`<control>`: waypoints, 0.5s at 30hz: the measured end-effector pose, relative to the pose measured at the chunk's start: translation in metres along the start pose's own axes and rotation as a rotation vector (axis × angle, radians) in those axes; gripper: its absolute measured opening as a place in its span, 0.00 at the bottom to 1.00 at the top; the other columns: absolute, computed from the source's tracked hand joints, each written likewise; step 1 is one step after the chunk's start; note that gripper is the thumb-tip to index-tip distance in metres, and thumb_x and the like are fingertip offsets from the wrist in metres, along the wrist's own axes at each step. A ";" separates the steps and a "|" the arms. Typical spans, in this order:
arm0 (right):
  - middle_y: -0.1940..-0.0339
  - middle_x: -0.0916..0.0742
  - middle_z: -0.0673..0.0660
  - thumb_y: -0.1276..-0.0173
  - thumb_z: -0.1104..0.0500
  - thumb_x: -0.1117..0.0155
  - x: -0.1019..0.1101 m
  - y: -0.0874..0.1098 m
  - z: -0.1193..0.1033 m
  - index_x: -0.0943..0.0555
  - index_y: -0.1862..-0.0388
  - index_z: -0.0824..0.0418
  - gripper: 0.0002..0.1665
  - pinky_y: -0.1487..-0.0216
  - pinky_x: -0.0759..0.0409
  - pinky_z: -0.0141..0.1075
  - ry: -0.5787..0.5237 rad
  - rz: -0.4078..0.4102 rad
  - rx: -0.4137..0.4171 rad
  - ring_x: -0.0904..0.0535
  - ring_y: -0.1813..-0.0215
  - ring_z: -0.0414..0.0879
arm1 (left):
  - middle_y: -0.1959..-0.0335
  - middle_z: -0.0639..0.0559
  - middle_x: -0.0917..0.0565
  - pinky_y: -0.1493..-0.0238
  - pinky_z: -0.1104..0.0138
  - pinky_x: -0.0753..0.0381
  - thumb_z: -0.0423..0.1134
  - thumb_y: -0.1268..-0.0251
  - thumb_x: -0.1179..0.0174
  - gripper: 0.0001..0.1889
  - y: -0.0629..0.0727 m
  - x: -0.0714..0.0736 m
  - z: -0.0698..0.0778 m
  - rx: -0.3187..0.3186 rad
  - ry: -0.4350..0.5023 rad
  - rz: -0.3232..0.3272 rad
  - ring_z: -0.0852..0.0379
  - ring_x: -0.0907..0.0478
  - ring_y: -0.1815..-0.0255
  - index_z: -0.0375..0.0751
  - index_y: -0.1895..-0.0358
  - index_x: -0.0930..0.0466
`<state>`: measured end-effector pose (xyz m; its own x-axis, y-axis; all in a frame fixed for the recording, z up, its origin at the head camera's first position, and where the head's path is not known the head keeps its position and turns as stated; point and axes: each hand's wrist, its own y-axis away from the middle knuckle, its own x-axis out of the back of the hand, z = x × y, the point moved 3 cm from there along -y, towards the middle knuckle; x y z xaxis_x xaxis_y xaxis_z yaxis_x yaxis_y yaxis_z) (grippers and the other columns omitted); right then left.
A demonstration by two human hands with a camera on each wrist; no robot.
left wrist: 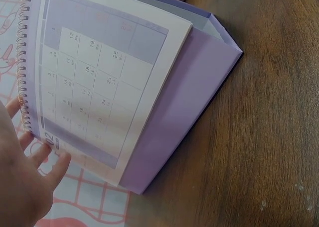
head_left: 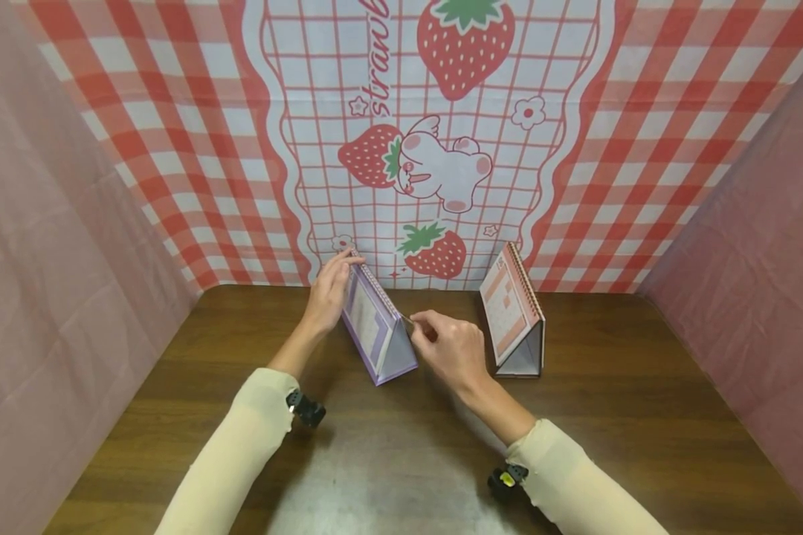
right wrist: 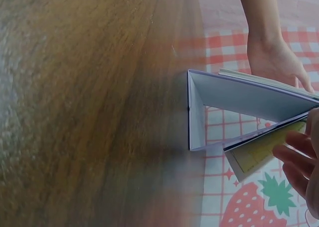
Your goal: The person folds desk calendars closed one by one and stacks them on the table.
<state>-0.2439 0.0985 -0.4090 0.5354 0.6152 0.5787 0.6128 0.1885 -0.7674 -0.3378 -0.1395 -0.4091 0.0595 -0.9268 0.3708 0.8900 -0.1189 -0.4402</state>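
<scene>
A purple desk calendar (head_left: 372, 321) stands tent-like on the table, its spiral binding along the top. In the left wrist view its front page (left wrist: 94, 87) shows a month grid marked 02. My left hand (head_left: 328, 292) rests its fairly straight fingers (left wrist: 59, 170) at the calendar's far end, by the spiral. At the near top corner, my right hand (head_left: 453, 348) pinches the edge of a calendar page. The right wrist view shows that yellowish page (right wrist: 254, 152) angled away from the calendar's back side, with the right fingers (right wrist: 294, 162) partly cut off by the frame.
A pink desk calendar (head_left: 511, 312) stands to the right of my right hand. Behind both calendars hangs a checked strawberry cloth (head_left: 442, 148). Pink drapes flank the brown wooden table (head_left: 388, 461). A small dark device sits at each sleeve cuff.
</scene>
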 end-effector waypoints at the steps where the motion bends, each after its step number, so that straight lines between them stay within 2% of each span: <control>1: 0.76 0.06 0.50 0.34 0.64 0.24 0.000 0.000 0.000 0.05 0.60 0.56 0.07 0.79 0.19 0.46 0.005 0.010 0.001 0.21 0.82 0.42 | 0.09 0.36 0.34 0.05 0.32 0.50 0.46 0.05 0.63 0.28 0.000 0.000 0.000 0.000 -0.001 0.000 0.32 0.44 0.05 0.35 0.25 0.19; 5: 0.76 0.05 0.50 0.35 0.64 0.24 0.000 0.001 -0.001 0.04 0.59 0.55 0.08 0.81 0.22 0.45 0.020 0.038 0.004 0.30 0.83 0.37 | 0.09 0.36 0.34 0.05 0.32 0.50 0.46 0.05 0.63 0.28 0.000 0.001 -0.001 0.001 -0.001 0.001 0.32 0.44 0.05 0.35 0.25 0.19; 8: 0.74 0.04 0.51 0.34 0.64 0.23 -0.001 0.003 -0.001 0.03 0.58 0.55 0.08 0.81 0.21 0.44 0.010 0.028 0.005 0.32 0.83 0.35 | 0.09 0.36 0.33 0.05 0.32 0.50 0.46 0.05 0.63 0.28 0.000 0.001 -0.001 -0.002 0.001 0.001 0.32 0.43 0.06 0.35 0.25 0.19; 11: 0.72 0.03 0.51 0.32 0.63 0.23 -0.001 0.005 -0.001 0.03 0.57 0.55 0.08 0.81 0.20 0.45 -0.012 0.006 -0.001 0.27 0.83 0.36 | 0.09 0.36 0.34 0.05 0.32 0.50 0.46 0.05 0.63 0.28 0.001 0.001 -0.001 -0.002 0.002 -0.004 0.32 0.44 0.05 0.36 0.24 0.20; 15: 0.69 0.02 0.52 0.31 0.62 0.23 -0.001 0.006 -0.002 0.02 0.55 0.55 0.09 0.79 0.18 0.46 -0.046 -0.012 -0.008 0.15 0.80 0.40 | 0.08 0.37 0.35 0.06 0.30 0.52 0.47 0.05 0.63 0.28 0.001 0.001 -0.002 0.005 0.001 -0.014 0.32 0.45 0.05 0.37 0.23 0.20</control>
<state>-0.2399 0.0978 -0.4134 0.5008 0.6476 0.5743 0.6234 0.1904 -0.7583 -0.3376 -0.1409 -0.4110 0.0469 -0.9255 0.3758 0.8929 -0.1298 -0.4312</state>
